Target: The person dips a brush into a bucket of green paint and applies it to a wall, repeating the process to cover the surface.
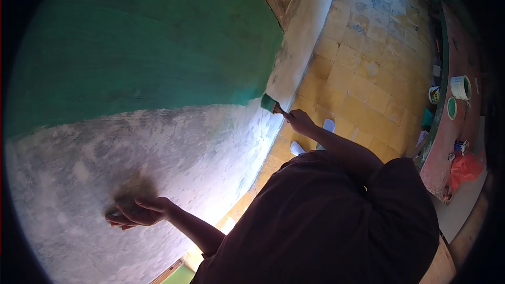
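A paintbrush (271, 104) with green bristles is held by its handle in my right hand (301, 122), whose fingers are wrapped round it. The bristles are at the right end of the green paint's lower edge, by the wall's corner. Green paint (147, 42) covers the upper part of the wall, and a patchy grey-white surface (79, 179) lies below it. Lower left, my left hand (138, 213) is palm up in front of the unpainted surface, its fingers apart and slightly curled, holding nothing. A blurred brownish patch shows just above it.
Yellow floor tiles (363, 79) run along the wall's foot. At the right, a reddish bench (460, 37) bears a white tub (461, 88), a container of green paint (452, 108) and a red plastic bag (467, 168). Another small can (434, 94) stands beside it.
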The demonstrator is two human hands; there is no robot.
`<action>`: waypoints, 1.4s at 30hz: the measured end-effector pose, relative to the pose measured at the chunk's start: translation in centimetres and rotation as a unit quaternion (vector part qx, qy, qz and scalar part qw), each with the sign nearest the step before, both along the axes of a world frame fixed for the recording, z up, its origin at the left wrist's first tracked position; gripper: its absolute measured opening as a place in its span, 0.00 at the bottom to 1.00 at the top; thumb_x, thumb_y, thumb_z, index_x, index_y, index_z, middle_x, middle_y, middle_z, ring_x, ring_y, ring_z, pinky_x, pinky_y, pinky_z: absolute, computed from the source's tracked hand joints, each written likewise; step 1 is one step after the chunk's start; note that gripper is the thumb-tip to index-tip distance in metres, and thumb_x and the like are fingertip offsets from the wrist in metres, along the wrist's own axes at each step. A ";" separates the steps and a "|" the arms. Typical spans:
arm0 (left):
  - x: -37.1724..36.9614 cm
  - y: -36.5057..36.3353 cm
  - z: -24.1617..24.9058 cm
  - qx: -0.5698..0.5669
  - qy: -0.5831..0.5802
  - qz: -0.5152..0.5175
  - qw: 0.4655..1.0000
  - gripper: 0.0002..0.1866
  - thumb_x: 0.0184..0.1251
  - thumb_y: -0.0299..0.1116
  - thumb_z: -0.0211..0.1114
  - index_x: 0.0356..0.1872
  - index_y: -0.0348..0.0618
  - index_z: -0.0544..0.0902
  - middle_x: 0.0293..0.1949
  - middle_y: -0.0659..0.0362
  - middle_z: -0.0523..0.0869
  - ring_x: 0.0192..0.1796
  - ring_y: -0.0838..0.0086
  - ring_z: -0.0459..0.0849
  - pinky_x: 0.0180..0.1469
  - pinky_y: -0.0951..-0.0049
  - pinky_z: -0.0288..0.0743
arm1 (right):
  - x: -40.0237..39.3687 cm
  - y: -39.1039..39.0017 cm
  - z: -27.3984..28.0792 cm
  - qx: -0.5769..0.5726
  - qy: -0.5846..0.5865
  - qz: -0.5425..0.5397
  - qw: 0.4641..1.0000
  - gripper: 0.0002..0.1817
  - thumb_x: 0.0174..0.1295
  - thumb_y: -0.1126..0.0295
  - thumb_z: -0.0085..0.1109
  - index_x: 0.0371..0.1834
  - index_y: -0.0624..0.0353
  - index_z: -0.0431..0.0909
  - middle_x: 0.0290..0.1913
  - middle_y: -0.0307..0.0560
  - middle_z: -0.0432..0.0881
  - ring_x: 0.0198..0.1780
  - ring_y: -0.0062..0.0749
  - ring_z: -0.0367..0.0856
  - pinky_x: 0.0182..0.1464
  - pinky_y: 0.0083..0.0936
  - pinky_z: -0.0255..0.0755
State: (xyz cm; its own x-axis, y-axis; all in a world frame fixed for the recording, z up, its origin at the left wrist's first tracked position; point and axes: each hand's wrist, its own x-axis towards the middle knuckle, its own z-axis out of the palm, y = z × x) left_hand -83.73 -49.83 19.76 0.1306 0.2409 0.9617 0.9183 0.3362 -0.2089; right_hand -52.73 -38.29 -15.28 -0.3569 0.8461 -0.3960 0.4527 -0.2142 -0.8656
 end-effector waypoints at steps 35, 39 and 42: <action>0.9 1.4 0.2 0.011 0.066 0.103 0.992 0.32 0.66 0.55 0.56 0.66 0.47 0.68 0.71 0.50 0.61 0.73 0.50 0.56 0.67 0.37 0.44 | 3.4 5.1 18.1 0.092 0.266 -0.016 0.959 0.18 0.69 0.58 0.50 0.30 0.64 0.77 0.20 0.44 0.72 0.23 0.28 0.69 0.29 0.29 0.64; 0.8 1.0 -0.1 0.000 0.043 0.116 0.992 0.33 0.67 0.53 0.56 0.67 0.46 0.66 0.73 0.50 0.57 0.75 0.51 0.51 0.70 0.39 0.37 | 3.6 8.0 19.0 0.055 0.385 0.019 0.921 0.17 0.70 0.58 0.49 0.34 0.61 0.77 0.22 0.37 0.69 0.25 0.20 0.66 0.30 0.23 0.63; 0.9 1.1 0.2 -0.002 0.051 0.114 0.992 0.33 0.67 0.53 0.56 0.68 0.46 0.66 0.73 0.49 0.57 0.74 0.50 0.52 0.70 0.40 0.39 | 3.4 10.8 14.2 0.022 0.359 0.013 0.933 0.17 0.70 0.56 0.49 0.34 0.59 0.78 0.21 0.32 0.68 0.24 0.16 0.64 0.27 0.19 0.61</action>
